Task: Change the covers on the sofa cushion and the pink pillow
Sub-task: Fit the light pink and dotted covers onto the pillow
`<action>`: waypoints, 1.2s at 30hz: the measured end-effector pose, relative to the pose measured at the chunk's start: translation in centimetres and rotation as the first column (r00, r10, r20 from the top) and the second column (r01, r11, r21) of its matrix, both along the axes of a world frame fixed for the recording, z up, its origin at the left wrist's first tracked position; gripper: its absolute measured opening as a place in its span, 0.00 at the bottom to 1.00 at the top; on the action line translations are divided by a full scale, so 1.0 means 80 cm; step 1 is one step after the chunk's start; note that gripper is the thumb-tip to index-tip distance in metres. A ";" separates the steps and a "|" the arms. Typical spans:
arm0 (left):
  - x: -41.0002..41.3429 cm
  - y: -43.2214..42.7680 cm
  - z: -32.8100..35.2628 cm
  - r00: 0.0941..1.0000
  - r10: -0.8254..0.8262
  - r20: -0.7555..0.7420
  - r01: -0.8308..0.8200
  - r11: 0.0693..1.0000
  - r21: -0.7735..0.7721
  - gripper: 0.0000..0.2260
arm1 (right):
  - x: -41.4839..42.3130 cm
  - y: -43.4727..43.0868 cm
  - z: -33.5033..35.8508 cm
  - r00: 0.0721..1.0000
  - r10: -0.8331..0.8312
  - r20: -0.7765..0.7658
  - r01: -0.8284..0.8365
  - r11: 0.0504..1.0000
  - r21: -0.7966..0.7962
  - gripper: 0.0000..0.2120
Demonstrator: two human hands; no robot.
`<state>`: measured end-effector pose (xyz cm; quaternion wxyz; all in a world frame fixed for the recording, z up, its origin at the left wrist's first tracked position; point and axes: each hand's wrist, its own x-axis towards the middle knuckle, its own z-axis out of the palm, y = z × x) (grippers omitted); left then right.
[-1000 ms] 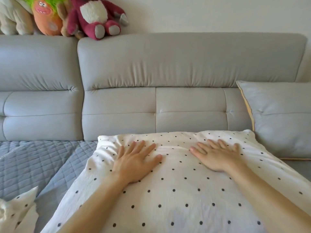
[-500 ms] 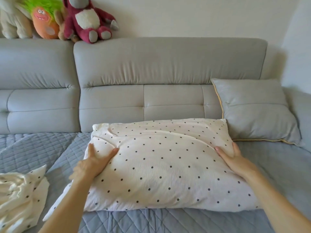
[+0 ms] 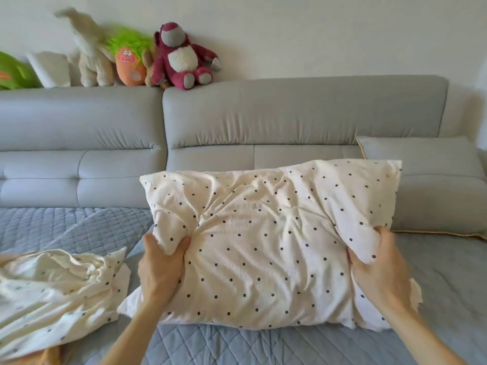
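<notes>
Both hands clutch the dotted pillow's sides, left hand [image 3: 160,270] and right hand [image 3: 379,275] bunching its cover, the pillow [image 3: 266,246] mid-sofa, tilted toward the backrest [image 3: 290,119]. Better to grip evenly, shake, then smooth the corners.

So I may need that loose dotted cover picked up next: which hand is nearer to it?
Left. The left hand grips the dotted pillow's left side, just right of the loose cover; the right hand grips its far side.
</notes>
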<state>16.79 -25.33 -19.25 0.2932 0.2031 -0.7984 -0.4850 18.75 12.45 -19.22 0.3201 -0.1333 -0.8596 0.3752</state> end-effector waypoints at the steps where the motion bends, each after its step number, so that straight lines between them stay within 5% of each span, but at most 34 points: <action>1: 0.000 -0.004 0.001 1.000 0.019 -0.022 -0.019 1.000 -0.008 0.24 | -0.002 -0.015 0.004 1.000 0.018 -0.018 -0.018 1.000 0.003 0.25; 7: -0.055 -0.054 0.031 0.988 0.075 -0.134 -0.099 0.979 -0.177 0.24 | -0.070 -0.098 0.019 0.977 0.191 -0.099 -0.189 0.982 0.031 0.27; 15: -0.213 -0.123 0.066 0.964 0.087 -0.253 -0.156 0.950 -0.270 0.24 | -0.237 -0.185 0.037 0.968 0.170 -0.185 -0.160 0.985 0.068 0.34; 18: -0.274 -0.148 0.051 0.996 0.085 -0.014 -0.085 0.943 -0.322 0.36 | -0.301 -0.188 0.022 0.985 0.090 -0.145 -0.080 0.994 0.074 0.40; 21: -0.298 -0.143 -0.010 0.973 -0.028 0.228 0.151 0.828 -0.540 0.40 | -0.342 -0.183 -0.034 0.992 -0.081 0.096 0.057 0.970 0.238 0.47; 25: -0.290 -0.104 -0.098 0.858 -0.174 0.484 0.482 0.599 -0.639 0.41 | -0.353 -0.194 -0.121 0.982 0.104 0.160 -0.185 0.730 0.658 0.41; 27: -0.304 -0.108 -0.120 0.852 -0.138 0.505 0.483 0.582 -0.655 0.35 | -0.355 -0.197 -0.141 0.970 0.097 0.221 -0.233 0.616 0.753 0.37; 36: -0.395 -0.116 -0.121 0.876 0.001 0.482 0.397 0.564 -0.724 0.28 | -0.368 -0.207 -0.131 0.940 0.083 0.330 -0.311 0.606 0.732 0.35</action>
